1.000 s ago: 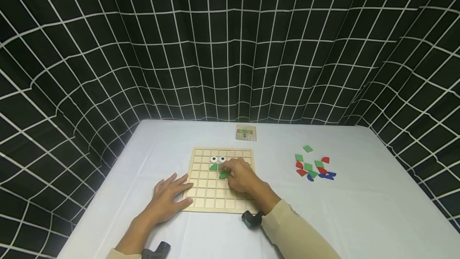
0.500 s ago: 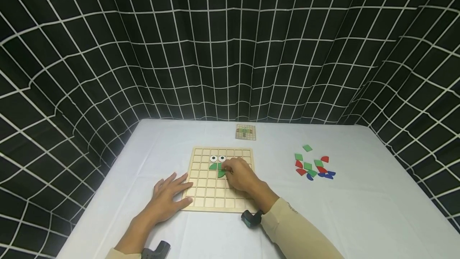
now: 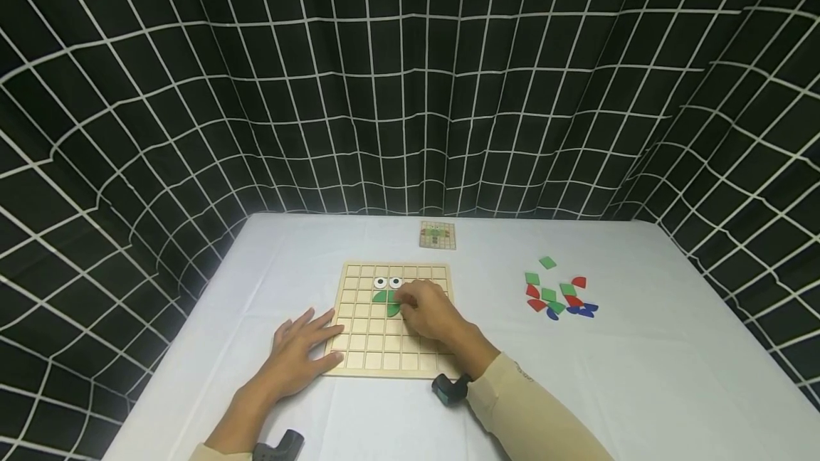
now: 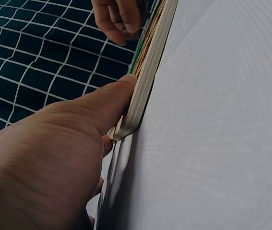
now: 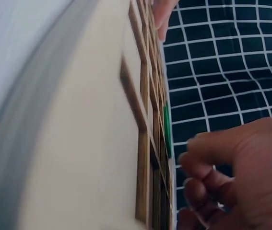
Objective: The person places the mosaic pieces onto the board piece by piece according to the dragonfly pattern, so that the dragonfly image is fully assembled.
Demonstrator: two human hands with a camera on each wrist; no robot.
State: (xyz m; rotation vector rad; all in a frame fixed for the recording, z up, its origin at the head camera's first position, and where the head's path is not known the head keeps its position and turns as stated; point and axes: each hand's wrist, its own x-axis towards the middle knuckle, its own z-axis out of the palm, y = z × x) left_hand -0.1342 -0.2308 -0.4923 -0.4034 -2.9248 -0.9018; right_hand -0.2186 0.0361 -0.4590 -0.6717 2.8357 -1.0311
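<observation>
The left hand (image 3: 301, 351) rests at the left front edge of the wooden grid board (image 3: 374, 361), fingers spread; its thumb lies on the board's edge in the left wrist view. The right hand (image 3: 428, 310) is over the board's upper middle, fingers curled, beside a green quarter-circle piece (image 3: 393, 310) lying in a cell. No piece shows between its fingers in the right wrist view. Another green quarter-circle (image 3: 380, 297) lies to the upper left, and a green piece (image 3: 392, 296) is partly hidden by the fingertips. Two white eye discs (image 3: 381, 282) sit in the row above.
A small picture card (image 3: 438, 235) lies behind the board. To the right are several loose pieces: green squares (image 3: 548, 295), red quarter-circles (image 3: 579, 282) and blue rounded pieces (image 3: 588, 312). A black curtain with white grid lines (image 3: 410, 91) stands behind the white-covered table (image 3: 647, 347).
The lower green quarter-circle, tilted at the right fingertips one second ago, now lies straight in its cell. The right fingertips have drawn slightly off it. The left hand stays put.
</observation>
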